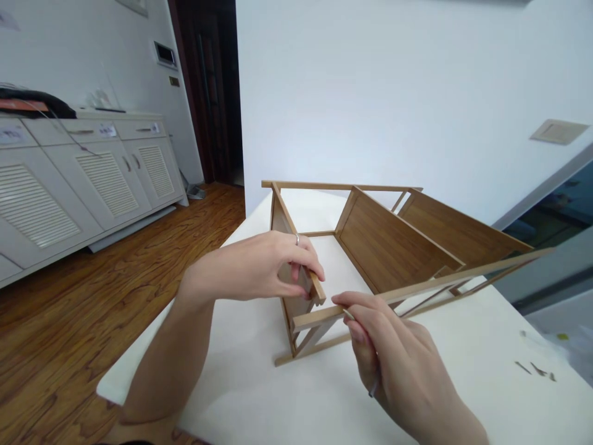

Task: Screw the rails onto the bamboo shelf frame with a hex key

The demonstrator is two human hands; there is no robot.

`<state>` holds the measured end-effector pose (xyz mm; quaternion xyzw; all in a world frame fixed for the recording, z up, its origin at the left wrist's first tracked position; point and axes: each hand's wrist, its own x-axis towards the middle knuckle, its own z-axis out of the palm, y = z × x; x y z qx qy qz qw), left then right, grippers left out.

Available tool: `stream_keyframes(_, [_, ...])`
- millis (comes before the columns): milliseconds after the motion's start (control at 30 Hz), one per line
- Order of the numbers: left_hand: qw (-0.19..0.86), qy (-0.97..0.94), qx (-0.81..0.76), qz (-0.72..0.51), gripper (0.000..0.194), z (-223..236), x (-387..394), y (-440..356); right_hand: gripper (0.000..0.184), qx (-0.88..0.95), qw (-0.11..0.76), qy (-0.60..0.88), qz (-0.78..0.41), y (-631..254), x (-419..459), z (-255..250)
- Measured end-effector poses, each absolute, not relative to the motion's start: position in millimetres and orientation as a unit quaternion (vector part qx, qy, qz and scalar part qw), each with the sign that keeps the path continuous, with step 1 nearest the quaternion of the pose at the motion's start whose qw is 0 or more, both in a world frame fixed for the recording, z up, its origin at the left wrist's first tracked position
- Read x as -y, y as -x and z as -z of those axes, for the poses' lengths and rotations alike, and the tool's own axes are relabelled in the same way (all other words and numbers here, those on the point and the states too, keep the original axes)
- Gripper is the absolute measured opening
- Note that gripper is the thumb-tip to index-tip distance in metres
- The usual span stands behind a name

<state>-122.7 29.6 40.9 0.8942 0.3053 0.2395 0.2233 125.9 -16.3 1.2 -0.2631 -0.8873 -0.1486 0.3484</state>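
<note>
A wooden shelf frame [352, 187] lies on its side on a white table. My left hand [273, 262], with a ring on one finger, pinches the near end of an end panel's edge strip [318, 290] between thumb and fingers. A small notch shows at that strip's end. My right hand [393, 352] closes on the near wooden post [315, 319] close to its free end, fingertips over the top. Below the right palm pokes a short, thin metal end [373, 389], mostly hidden by the hand. Between strip and post there is a small gap.
Two brown shelf panels [393, 238] stand inside the frame. Several small dark pieces [537, 369] lie on the white table [259, 395] at right, near a clear plastic bag [567, 343]. A white wall [407, 93] rises behind; a white cabinet [106, 179] stands left.
</note>
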Motion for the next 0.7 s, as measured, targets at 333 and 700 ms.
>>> stream_keyframes(333, [0.267,-0.889,-0.287,-0.238,0.028,-44.2,-22.2,128.0,0.033,0.904,0.277,0.315,0.089,-132.8,42.5,-8.4])
stream_keyframes(700, [0.269,-0.899,-0.250,-0.239,0.027,-45.7,-15.7,123.0,0.029,0.913,0.268,0.302,0.063,-122.6,34.2,11.6])
